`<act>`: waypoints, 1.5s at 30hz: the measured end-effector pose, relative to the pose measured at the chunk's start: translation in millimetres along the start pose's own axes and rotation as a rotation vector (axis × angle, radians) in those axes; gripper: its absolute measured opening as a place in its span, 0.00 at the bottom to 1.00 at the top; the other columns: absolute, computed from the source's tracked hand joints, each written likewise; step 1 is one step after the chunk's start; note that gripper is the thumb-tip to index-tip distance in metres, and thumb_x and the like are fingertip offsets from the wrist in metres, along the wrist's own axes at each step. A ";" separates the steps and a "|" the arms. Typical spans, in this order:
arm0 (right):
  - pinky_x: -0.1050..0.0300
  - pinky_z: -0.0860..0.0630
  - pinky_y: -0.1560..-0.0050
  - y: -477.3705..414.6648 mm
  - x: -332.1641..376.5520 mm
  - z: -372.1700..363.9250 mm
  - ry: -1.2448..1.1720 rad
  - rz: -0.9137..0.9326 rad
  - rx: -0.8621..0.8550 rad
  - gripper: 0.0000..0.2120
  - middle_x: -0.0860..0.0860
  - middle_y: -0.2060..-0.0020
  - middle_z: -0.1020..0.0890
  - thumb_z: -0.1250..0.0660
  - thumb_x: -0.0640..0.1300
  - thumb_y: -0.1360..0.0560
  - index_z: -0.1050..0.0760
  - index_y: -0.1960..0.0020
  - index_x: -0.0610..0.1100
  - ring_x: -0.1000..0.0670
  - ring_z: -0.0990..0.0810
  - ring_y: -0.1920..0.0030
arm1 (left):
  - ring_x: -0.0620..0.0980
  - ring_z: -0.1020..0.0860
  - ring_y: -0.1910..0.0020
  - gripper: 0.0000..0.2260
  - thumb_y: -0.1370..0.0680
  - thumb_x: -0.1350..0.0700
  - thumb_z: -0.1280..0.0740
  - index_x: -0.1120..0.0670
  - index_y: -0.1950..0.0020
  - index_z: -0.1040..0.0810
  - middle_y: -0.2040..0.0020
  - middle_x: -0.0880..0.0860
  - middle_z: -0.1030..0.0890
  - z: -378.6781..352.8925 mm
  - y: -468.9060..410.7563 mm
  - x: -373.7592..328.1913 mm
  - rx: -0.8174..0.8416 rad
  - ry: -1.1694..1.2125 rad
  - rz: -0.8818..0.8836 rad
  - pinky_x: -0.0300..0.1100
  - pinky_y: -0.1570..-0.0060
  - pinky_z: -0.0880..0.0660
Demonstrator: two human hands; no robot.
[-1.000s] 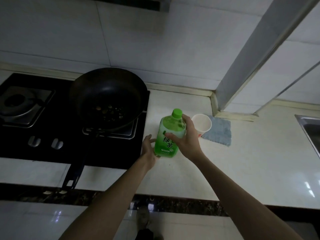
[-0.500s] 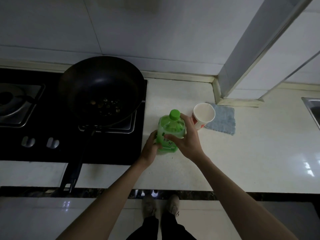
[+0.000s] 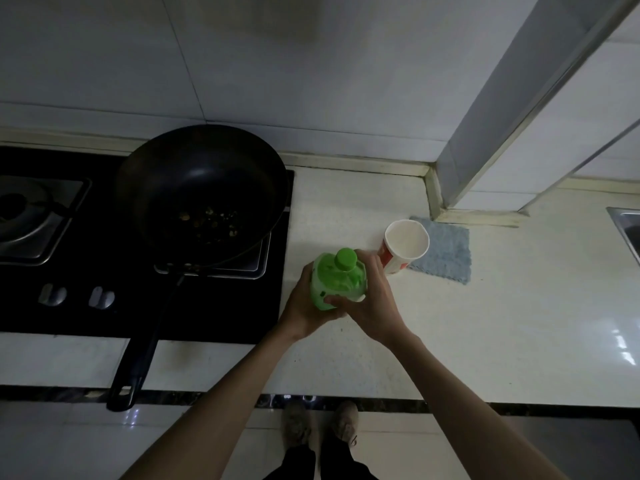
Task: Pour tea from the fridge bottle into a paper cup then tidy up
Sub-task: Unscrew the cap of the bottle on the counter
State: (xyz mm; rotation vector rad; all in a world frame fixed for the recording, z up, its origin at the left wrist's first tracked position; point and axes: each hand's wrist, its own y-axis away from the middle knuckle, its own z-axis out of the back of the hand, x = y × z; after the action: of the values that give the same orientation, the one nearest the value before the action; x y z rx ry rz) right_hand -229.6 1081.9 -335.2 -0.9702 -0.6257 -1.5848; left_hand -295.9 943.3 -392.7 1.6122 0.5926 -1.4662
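White kitchen surface (image 3: pixel 485 323), left to right: a dark pan (image 3: pixel 204 188) on the stove, then the capped green tea bottle (image 3: pixel 337 280) standing upright, left hand (image 3: pixel 304 310) and right hand (image 3: pixel 372 303) with fingers wrapped around its sides, and an empty paper cup (image 3: pixel 403 244) just beside. Likely thin, squeezable plastic; gripping mid-body looks safest.

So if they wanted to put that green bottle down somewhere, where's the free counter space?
The widest bare counter lies between the blue cloth and the sink edge. A strip is free behind the green bottle, toward the wall. It is crowded around the paper cup and on the stove with the pan.
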 end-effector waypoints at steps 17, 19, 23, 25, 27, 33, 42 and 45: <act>0.55 0.22 0.53 7.4 63.1 33.4 0.369 0.048 -0.031 0.29 0.51 0.45 0.23 0.35 0.66 0.31 0.29 0.38 0.48 0.52 0.24 0.49 | 0.58 0.20 0.43 0.35 0.39 0.64 0.19 0.52 0.36 0.28 0.43 0.56 0.20 5.7 10.4 10.8 0.016 -0.014 -0.047 0.56 0.49 0.20; 0.50 0.19 0.59 1.8 69.8 31.8 0.462 0.049 0.000 0.27 0.51 0.51 0.20 0.40 0.67 0.30 0.28 0.43 0.47 0.50 0.21 0.55 | 0.60 0.20 0.43 0.34 0.39 0.67 0.19 0.55 0.37 0.28 0.43 0.58 0.20 5.2 10.7 12.5 0.014 0.020 -0.024 0.55 0.49 0.20; 0.48 0.19 0.62 -4.9 75.6 24.7 0.555 0.008 -0.041 0.31 0.49 0.58 0.18 0.48 0.71 0.30 0.29 0.49 0.44 0.47 0.20 0.62 | 0.53 0.19 0.43 0.34 0.41 0.60 0.17 0.51 0.38 0.27 0.44 0.54 0.19 1.9 8.9 11.3 0.000 -0.008 0.021 0.56 0.47 0.20; 0.50 0.19 0.63 -8.5 79.2 21.4 0.609 -0.002 -0.060 0.32 0.49 0.60 0.19 0.49 0.71 0.30 0.30 0.49 0.43 0.47 0.20 0.64 | 0.48 0.19 0.44 0.34 0.41 0.55 0.17 0.47 0.39 0.27 0.44 0.50 0.18 -1.1 9.5 9.1 -0.022 -0.039 0.029 0.53 0.47 0.19; 0.51 0.21 0.66 -12.3 79.7 17.8 0.634 0.014 -0.097 0.27 0.49 0.63 0.19 0.44 0.68 0.27 0.31 0.51 0.43 0.47 0.21 0.67 | 0.46 0.19 0.44 0.34 0.42 0.52 0.17 0.45 0.39 0.27 0.45 0.48 0.19 -3.3 9.8 9.1 -0.041 -0.066 0.030 0.50 0.47 0.19; 0.60 0.29 0.71 -12.9 65.3 16.5 0.576 0.274 -0.168 0.14 0.48 0.72 0.21 0.35 0.52 0.25 0.30 0.56 0.41 0.49 0.24 0.76 | 0.44 0.18 0.46 0.33 0.41 0.55 0.16 0.45 0.41 0.27 0.46 0.47 0.18 1.8 7.7 8.5 -0.017 -0.114 0.040 0.48 0.49 0.18; 0.51 0.22 0.66 -24.2 63.2 42.4 0.663 0.517 0.119 0.14 0.47 0.61 0.20 0.42 0.51 0.22 0.27 0.47 0.41 0.48 0.24 0.63 | 0.43 0.19 0.47 0.33 0.40 0.58 0.17 0.44 0.40 0.28 0.47 0.46 0.18 5.8 8.5 0.4 0.019 -0.150 0.022 0.43 0.52 0.18; 0.53 0.26 0.64 -25.7 60.3 52.3 0.794 0.624 0.218 0.17 0.47 0.54 0.23 0.29 0.43 0.28 0.30 0.43 0.45 0.49 0.27 0.58 | 0.44 0.18 0.48 0.33 0.40 0.58 0.17 0.45 0.40 0.28 0.47 0.46 0.18 4.9 8.8 0.2 0.006 -0.148 0.039 0.46 0.52 0.18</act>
State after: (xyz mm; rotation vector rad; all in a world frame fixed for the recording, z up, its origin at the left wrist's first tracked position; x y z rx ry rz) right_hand -243.4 1098.6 -254.2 -0.2625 0.0717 -1.1595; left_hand -291.5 934.5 -390.3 1.4968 0.4707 -1.5434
